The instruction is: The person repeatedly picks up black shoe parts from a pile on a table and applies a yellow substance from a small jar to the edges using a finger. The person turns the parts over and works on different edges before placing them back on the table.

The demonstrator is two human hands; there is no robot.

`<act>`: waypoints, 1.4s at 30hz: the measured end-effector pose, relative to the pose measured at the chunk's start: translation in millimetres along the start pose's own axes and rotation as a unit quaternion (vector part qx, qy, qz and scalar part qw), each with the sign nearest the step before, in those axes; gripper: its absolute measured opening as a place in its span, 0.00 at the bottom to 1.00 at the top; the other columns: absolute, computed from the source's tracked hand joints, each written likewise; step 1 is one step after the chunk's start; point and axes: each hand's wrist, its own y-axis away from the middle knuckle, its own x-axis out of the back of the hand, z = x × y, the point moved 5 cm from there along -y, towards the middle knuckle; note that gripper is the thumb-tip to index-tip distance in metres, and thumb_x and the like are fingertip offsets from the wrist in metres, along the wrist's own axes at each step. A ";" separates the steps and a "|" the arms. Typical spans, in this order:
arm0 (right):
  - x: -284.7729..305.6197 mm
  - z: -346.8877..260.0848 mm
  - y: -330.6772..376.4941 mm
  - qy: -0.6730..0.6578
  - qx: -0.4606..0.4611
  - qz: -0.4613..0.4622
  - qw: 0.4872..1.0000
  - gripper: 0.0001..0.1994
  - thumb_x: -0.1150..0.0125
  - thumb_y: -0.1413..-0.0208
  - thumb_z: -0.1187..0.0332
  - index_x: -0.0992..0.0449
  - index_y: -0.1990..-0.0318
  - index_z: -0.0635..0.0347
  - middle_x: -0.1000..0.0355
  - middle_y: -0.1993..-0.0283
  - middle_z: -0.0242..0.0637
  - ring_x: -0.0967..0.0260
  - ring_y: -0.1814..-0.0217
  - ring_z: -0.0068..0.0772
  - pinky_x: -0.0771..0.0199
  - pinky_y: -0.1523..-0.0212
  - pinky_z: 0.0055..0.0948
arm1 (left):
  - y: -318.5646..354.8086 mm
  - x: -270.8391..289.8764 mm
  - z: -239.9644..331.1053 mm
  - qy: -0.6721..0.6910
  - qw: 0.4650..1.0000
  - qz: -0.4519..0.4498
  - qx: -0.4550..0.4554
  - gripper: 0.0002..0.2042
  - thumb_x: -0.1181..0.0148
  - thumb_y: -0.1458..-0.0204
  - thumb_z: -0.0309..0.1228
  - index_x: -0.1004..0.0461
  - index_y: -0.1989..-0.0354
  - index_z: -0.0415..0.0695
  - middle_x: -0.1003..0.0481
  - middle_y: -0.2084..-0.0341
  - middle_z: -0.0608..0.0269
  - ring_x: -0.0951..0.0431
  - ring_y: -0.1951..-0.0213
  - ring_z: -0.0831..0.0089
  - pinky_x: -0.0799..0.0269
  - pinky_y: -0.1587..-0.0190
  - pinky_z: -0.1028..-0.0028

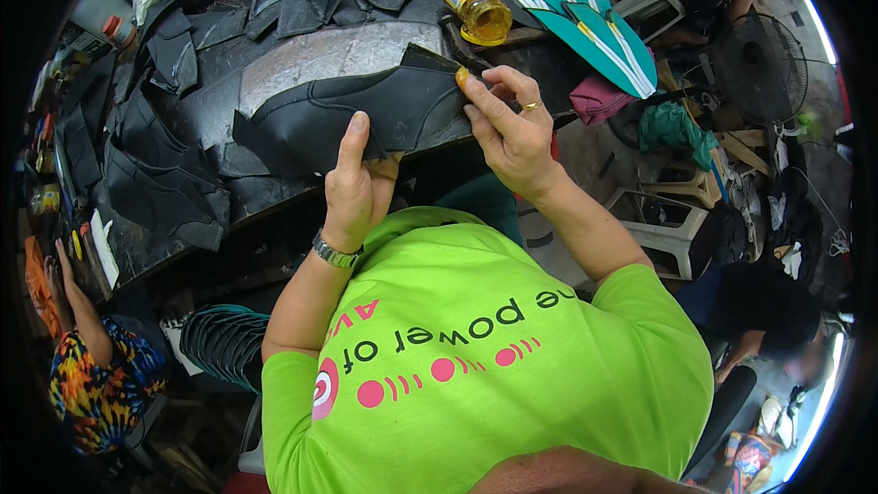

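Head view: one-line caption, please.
Both hands, left and right, hold a black shoe upper over a cluttered workbench.

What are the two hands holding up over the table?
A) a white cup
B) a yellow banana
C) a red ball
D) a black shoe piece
D: the left hand and the right hand both grip a black shoe piece, with a small jar of yellow liquid lying on the dark table behind it.
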 end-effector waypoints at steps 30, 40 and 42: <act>-12.9 -25.4 -0.7 0.097 0.168 -0.029 0.981 0.24 0.38 0.62 0.81 0.18 0.55 0.44 0.31 0.54 0.32 0.34 0.51 0.37 0.32 0.51 0.43 | -10.2 4.9 -5.3 -0.069 0.992 0.106 0.026 0.16 0.50 0.34 0.36 0.29 0.45 0.39 0.24 0.50 0.59 0.24 0.49 0.70 0.31 0.42 0.64; 6.4 -38.2 1.8 0.048 0.169 -0.072 0.982 0.23 0.37 0.62 0.73 0.17 0.54 0.40 0.33 0.61 0.29 0.36 0.59 0.32 0.37 0.54 0.38 | -17.4 16.8 -0.9 -0.173 0.979 0.106 0.018 0.15 0.51 0.33 0.37 0.25 0.52 0.38 0.22 0.56 0.59 0.22 0.54 0.72 0.28 0.49 0.69; 19.4 -33.0 -12.1 -0.009 0.128 -0.026 0.991 0.26 0.37 0.64 0.77 0.17 0.52 0.44 0.36 0.65 0.30 0.38 0.64 0.33 0.36 0.58 0.34 | -19.0 18.2 11.5 -0.318 0.941 0.113 -0.005 0.15 0.49 0.34 0.38 0.22 0.55 0.39 0.21 0.60 0.60 0.21 0.59 0.72 0.27 0.55 0.69</act>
